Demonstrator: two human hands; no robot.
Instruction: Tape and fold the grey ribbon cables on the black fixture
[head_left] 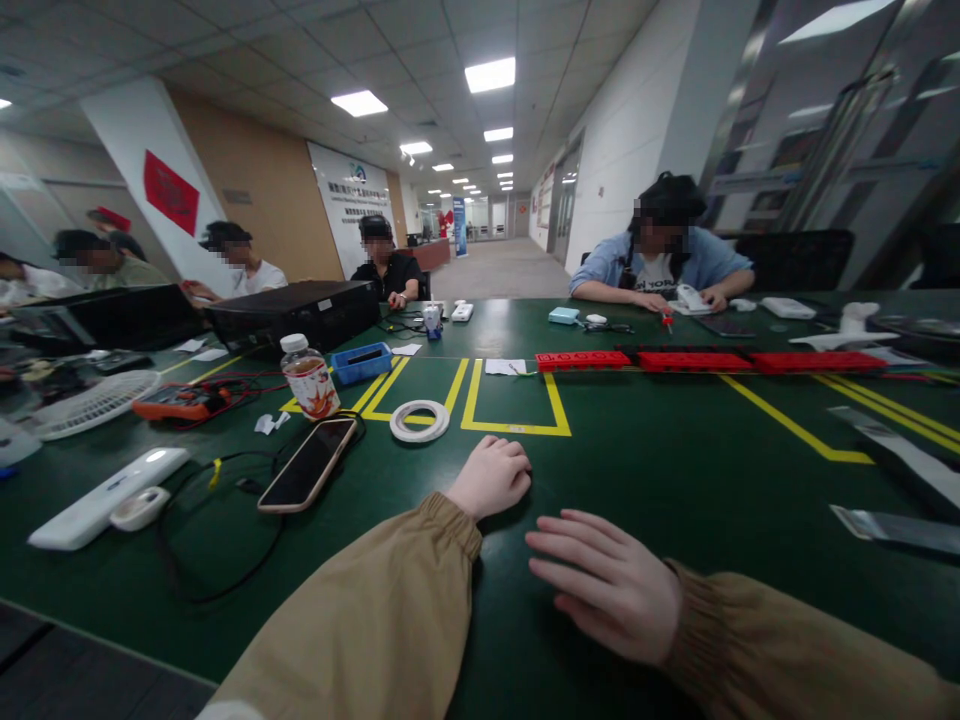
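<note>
My left hand (pixel 495 476) rests on the green table (pixel 517 610) with its fingers curled in, and nothing shows in it; its palm side is hidden. To the right and nearer to me is my right hand (pixel 611 580), fingers stretched and slightly apart, holding nothing. The two hands do not touch. A white ring-shaped roll of tape (pixel 401 428) lies left of my left hand. Beyond that hand, yellow tape lines (pixel 517 430) mark out a box on the tabletop.
On the left are a phone (pixel 309 468), a drink bottle (pixel 306 380), a black cable (pixel 225 597), a white device (pixel 109 498) and an orange meter (pixel 182 400). Red strips (pixel 694 364) run across the far right. Flat grey pieces (pixel 892 525) lie right. Several people sit around the table.
</note>
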